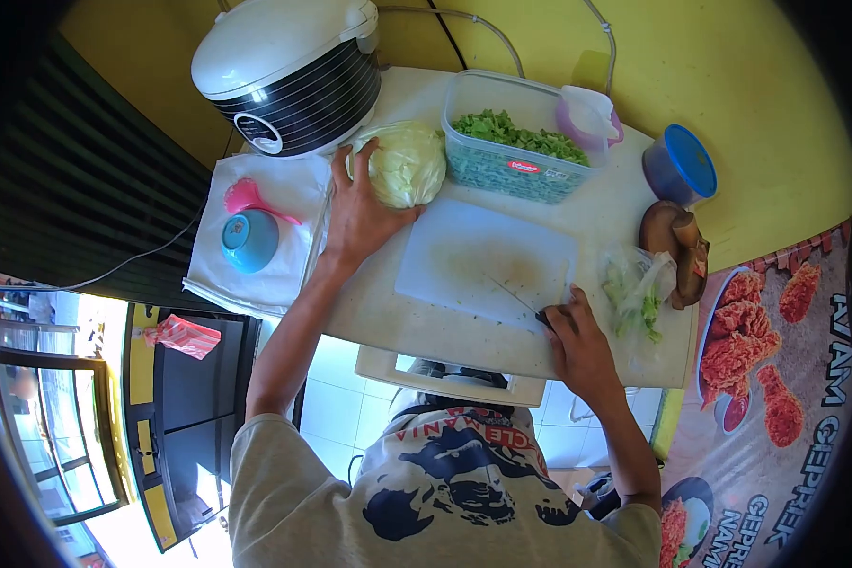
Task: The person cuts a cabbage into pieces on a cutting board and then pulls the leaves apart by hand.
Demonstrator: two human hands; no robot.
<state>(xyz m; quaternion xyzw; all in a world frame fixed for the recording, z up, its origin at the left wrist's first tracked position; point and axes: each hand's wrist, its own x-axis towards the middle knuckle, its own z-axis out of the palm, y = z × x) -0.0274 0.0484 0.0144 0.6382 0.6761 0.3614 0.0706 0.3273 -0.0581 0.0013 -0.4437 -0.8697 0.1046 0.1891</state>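
My left hand grips a pale green cabbage, fingers on its left side and thumb near its lower edge. The cabbage rests on the table beside the top left corner of a white cutting board. At the board's right front edge, my right hand is closed on the dark handle of a knife. Its thin blade lies low over the board, pointing up and left. Small green scraps and a brownish stain mark the board.
A clear container of chopped greens stands behind the board. A rice cooker is at back left, above a blue bowl and pink spoon. On the right are a plastic bag with greens, a brown wooden mortar and a blue-lidded tub.
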